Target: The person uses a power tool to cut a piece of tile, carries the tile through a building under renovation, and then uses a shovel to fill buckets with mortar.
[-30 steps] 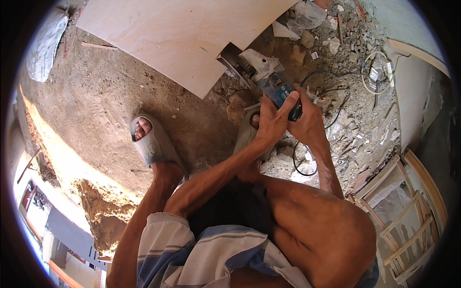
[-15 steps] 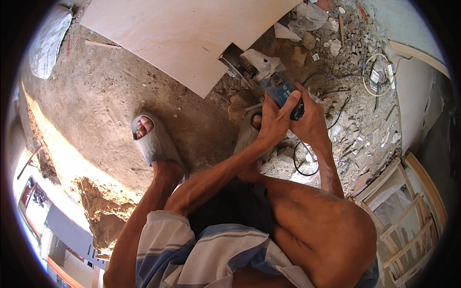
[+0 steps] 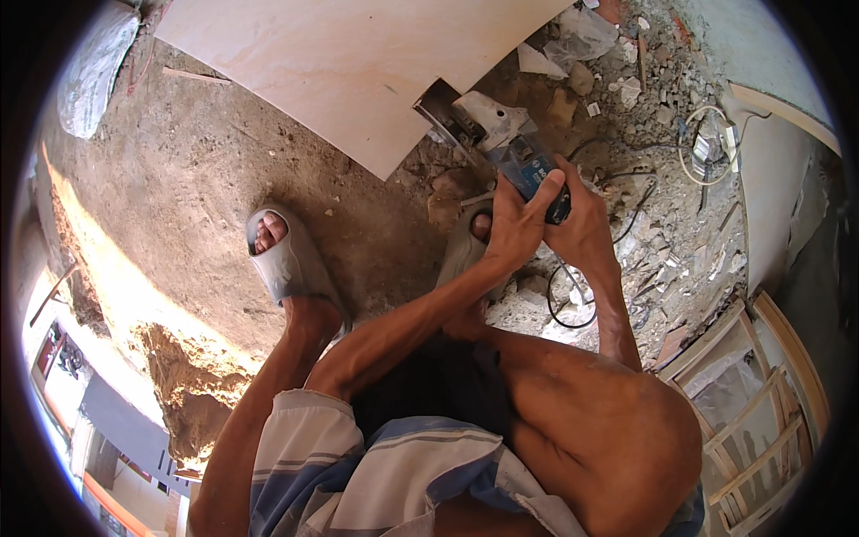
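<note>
A blue and grey angle grinder (image 3: 506, 143) sits at the right edge of a large pale floor tile (image 3: 358, 63) that lies on the dirt ground. Its disc end touches the tile's edge. My left hand (image 3: 513, 228) and my right hand (image 3: 582, 224) both grip the grinder's blue rear body from below. The grinder's black cable (image 3: 573, 300) loops down over the rubble near my right forearm. My feet in grey slippers (image 3: 282, 255) stand on the dirt just below the tile.
Broken rubble and stones (image 3: 653, 179) cover the ground at the right. A white wall (image 3: 769, 170) and coiled wires (image 3: 707, 143) stand beyond it. Wooden frames (image 3: 769, 403) lie at the lower right. A white sack (image 3: 89, 63) rests at the upper left.
The grinder and both hands have held their place at the tile's edge, shifting only slightly.
</note>
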`<state>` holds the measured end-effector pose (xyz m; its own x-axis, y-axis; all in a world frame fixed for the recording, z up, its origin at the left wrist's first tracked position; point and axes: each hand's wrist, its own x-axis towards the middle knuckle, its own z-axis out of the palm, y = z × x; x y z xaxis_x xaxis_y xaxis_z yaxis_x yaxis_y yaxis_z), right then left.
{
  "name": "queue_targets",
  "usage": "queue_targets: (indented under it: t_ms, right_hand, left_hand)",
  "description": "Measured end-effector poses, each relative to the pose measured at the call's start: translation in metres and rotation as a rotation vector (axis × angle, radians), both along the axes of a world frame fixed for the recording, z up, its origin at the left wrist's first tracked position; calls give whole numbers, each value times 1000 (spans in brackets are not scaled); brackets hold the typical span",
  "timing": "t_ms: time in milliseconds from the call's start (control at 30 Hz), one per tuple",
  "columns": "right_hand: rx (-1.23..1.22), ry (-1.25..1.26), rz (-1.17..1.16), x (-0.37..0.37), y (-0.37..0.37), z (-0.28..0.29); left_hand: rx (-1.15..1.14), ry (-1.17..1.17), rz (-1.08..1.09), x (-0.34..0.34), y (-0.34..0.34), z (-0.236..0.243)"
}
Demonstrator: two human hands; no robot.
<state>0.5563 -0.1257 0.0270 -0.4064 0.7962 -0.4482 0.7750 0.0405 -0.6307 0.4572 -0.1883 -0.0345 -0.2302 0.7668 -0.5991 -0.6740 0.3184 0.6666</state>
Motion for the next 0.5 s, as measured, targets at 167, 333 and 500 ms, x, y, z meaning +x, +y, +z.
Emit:
queue_targets:
  t_ms: [167, 333, 500]
  right_hand:
    - [-6, 15, -11, 1, 0, -1]
    - [12, -2, -24, 2, -4, -4]
    - [32, 7, -24, 0, -7, -5]
  left_hand:
    - [19, 2, 8, -1, 1, 3]
    - [-3, 14, -17, -3, 0, 5]
    - [-14, 11, -20, -5, 0, 8]
